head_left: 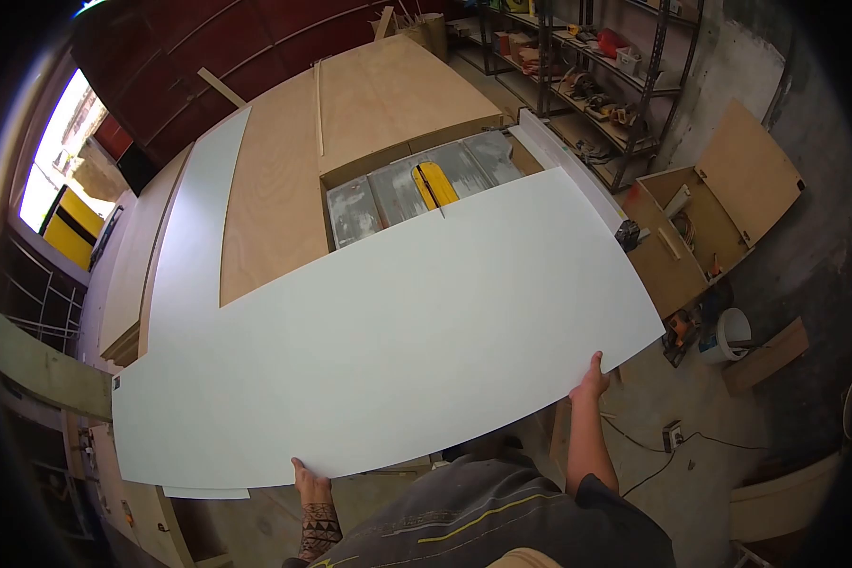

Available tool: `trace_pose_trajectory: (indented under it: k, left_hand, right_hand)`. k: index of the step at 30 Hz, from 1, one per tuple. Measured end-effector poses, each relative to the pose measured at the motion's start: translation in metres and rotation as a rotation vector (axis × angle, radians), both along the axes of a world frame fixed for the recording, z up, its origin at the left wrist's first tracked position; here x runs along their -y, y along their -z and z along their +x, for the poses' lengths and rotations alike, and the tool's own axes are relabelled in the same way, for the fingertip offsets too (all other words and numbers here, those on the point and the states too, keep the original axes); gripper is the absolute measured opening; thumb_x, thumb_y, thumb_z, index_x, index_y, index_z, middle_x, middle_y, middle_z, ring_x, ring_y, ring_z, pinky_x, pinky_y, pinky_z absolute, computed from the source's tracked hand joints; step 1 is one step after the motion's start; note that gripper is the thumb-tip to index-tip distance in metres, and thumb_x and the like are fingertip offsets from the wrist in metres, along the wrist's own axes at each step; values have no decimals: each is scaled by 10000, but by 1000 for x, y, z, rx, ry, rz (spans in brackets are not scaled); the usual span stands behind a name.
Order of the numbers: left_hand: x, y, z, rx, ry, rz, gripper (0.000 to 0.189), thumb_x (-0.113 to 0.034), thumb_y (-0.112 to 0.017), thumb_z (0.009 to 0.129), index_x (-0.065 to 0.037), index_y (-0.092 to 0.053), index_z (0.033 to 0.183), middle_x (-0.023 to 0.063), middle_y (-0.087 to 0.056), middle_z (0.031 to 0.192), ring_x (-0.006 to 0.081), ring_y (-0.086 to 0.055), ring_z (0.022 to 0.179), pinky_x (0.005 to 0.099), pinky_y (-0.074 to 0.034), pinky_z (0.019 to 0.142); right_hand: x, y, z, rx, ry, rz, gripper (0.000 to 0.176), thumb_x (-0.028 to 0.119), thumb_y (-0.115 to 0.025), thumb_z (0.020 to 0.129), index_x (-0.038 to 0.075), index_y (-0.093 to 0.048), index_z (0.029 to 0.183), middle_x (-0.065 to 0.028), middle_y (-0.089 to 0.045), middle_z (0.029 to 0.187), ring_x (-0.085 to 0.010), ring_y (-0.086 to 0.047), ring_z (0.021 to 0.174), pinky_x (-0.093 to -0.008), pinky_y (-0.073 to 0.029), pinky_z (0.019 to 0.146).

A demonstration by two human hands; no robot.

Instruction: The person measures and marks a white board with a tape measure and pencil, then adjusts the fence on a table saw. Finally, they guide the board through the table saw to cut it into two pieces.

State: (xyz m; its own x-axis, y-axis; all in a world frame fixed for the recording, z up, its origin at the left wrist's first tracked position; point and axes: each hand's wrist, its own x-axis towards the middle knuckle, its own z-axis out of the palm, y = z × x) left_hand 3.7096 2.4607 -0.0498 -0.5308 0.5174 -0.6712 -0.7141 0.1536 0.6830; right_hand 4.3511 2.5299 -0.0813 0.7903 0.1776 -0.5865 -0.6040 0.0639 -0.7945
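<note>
A large white laminate board (388, 350) lies flat across the metal table saw (355, 213) and overhangs toward me. My left hand (310, 485) is closed on its near edge, thumb on top and fingers hidden underneath. Farther right, my right hand (591, 381) grips the same edge near the right corner, its thumb above and the other fingers below. The board's far edge is at the saw's yellow insert plate (433, 184), where a thin dark blade-like piece (442, 212) shows.
Plywood surfaces (398, 90) surround the saw, with a white strip (189, 218) on the left. A pale rail (568, 161) runs along the right. Beyond it are a metal shelf rack (625, 104), an open wooden cabinet (677, 241), a white bucket (729, 336) and a floor cable (639, 483).
</note>
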Motion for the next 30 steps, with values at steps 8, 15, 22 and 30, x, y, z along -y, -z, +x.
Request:
trace_pose_trajectory:
  k: [8, 15, 22, 30]
  left_hand:
    - [-13, 28, -20, 76, 113, 227, 471, -462, -490, 1097, -80, -598, 1350, 86, -682, 1241, 278, -682, 1041, 439, -615, 840]
    - [-29, 36, -26, 65, 39, 172, 491, -453, -476, 1102, -63, -585, 1378, 105, -674, 1271, 297, -668, 1105, 458, -583, 950]
    - [-42, 47, -37, -26, 94, 118, 457, -462, -542, 1070, -76, -648, 1292, 75, -711, 1197, 255, -703, 977, 386, -597, 783]
    - [-70, 43, -40, -74, 24, -38, 370, -391, -638, 1023, -69, -692, 1196, 64, -732, 1153, 262, -700, 979, 408, -571, 848]
  right_hand:
    - [-18, 5, 1, -4, 6, 29, 615, 324, -712, 1007, -125, -486, 1360, -216, -637, 1331, -334, -689, 1108, -471, -602, 930]
    - [-31, -2, -2, -17, -15, 27, 668, 320, -714, 1006, -121, -429, 1418, -233, -601, 1381, -347, -668, 1157, -474, -590, 964]
    - [-47, -1, -3, -35, -24, 47, 705, 320, -700, 1014, -118, -375, 1460, -255, -550, 1435, -366, -636, 1220, -480, -571, 1004]
    - [-67, 8, -4, -12, -9, 48, 654, 326, -711, 1006, -98, -430, 1417, -235, -584, 1390, -343, -646, 1191, -480, -577, 981]
